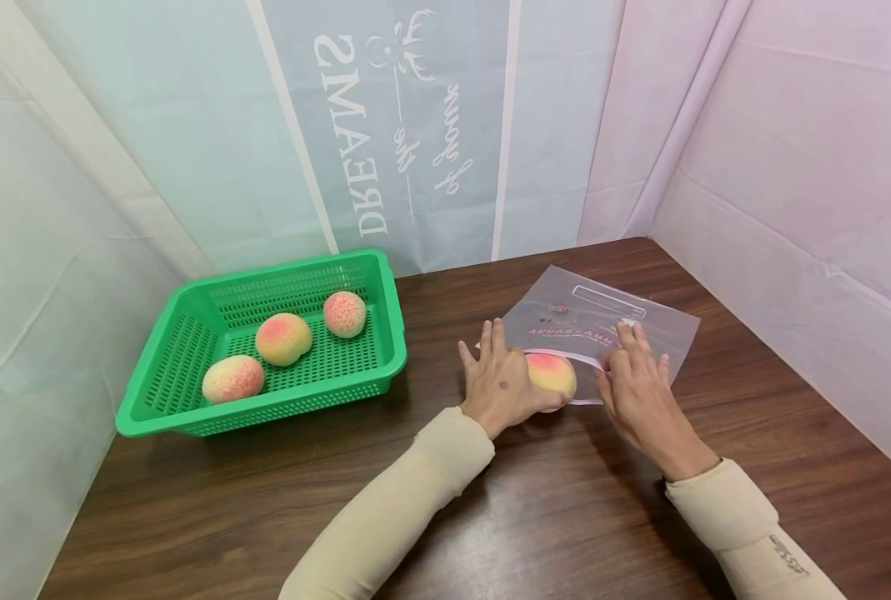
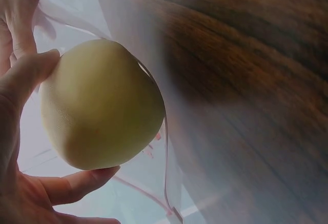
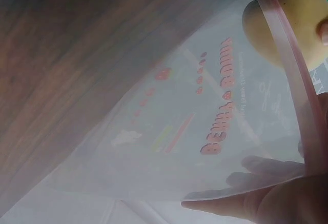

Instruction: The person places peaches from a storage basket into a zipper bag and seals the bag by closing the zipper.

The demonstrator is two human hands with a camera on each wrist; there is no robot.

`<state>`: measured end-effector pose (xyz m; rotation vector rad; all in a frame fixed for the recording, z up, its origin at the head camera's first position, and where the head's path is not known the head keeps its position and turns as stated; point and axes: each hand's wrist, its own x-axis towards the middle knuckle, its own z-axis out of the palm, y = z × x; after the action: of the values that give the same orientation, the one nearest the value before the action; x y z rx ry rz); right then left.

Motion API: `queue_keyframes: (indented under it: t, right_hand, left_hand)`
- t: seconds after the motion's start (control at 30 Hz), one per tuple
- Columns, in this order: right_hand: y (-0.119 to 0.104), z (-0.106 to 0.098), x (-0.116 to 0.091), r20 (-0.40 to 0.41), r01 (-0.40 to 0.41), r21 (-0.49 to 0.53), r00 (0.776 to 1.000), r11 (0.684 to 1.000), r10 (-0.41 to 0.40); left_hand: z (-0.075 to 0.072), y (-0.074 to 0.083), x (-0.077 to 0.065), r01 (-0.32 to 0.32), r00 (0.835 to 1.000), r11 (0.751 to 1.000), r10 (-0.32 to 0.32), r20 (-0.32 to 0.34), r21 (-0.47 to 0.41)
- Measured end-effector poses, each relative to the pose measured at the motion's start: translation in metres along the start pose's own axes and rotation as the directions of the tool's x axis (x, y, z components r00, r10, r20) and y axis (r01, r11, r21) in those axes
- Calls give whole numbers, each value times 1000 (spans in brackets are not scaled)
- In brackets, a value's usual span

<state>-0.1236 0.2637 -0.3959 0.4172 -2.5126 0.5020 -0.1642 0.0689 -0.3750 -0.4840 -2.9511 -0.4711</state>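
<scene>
A yellow peach with a pink blush (image 1: 553, 373) sits at the mouth of a clear zip bag (image 1: 603, 307), partly inside its opening. My left hand (image 1: 499, 385) grips this peach, with the thumb on one side and fingers on the other in the left wrist view. At the right part of the opening, my right hand (image 1: 643, 408) holds the bag's edge. Some of its fingers show through the plastic in the right wrist view. Red lettering (image 3: 218, 101) and small printed pictures mark the bag, and a pinkish zip strip (image 3: 287, 44) runs along its mouth.
On the left of the brown wooden table (image 1: 445, 500) stands a green perforated basket (image 1: 396, 337). It holds a speckled peach (image 1: 232, 380), a yellow-pink peach (image 1: 283, 339) and another speckled peach (image 1: 344, 314). Pale printed cloth (image 1: 430, 125) hangs behind the table.
</scene>
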Motion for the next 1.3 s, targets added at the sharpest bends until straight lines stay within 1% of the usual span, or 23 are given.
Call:
queue_keyframes:
  t: [0.33, 0.5, 0.7, 0.8, 0.9, 1.13, 1.3]
  right_hand:
    - [-1, 1, -1, -2, 22, 2, 1000, 1000, -22]
    - [-2, 1, -1, 2, 35, 1, 999, 999, -35]
    - [-4, 3, -1, 3, 24, 9, 1000, 1000, -25]
    - [-4, 3, -1, 3, 20, 8, 1000, 1000, -20]
    - [-4, 3, -2, 3, 17, 7, 1000, 1000, -17]
    - [-3, 3, -2, -2, 44, -1, 999, 999, -44]
    - [-3, 3, -2, 3, 37, 9, 999, 999, -37]
  left_hand:
    - [4, 5, -1, 12, 1000, 1000, -12, -22, -28]
    - [7, 8, -1, 2, 999, 1000, -2, -43, -8]
    - [10, 11, -1, -18, 997, 999, 20, -78, 30]
    - [12, 12, 0, -18, 995, 998, 24, -99, 56]
    - [15, 13, 1, -18, 994, 997, 26, -102, 70]
    - [17, 15, 5, -16, 994, 997, 23, -103, 70]
    - [20, 16, 7, -6, 994, 997, 14, -107, 75]
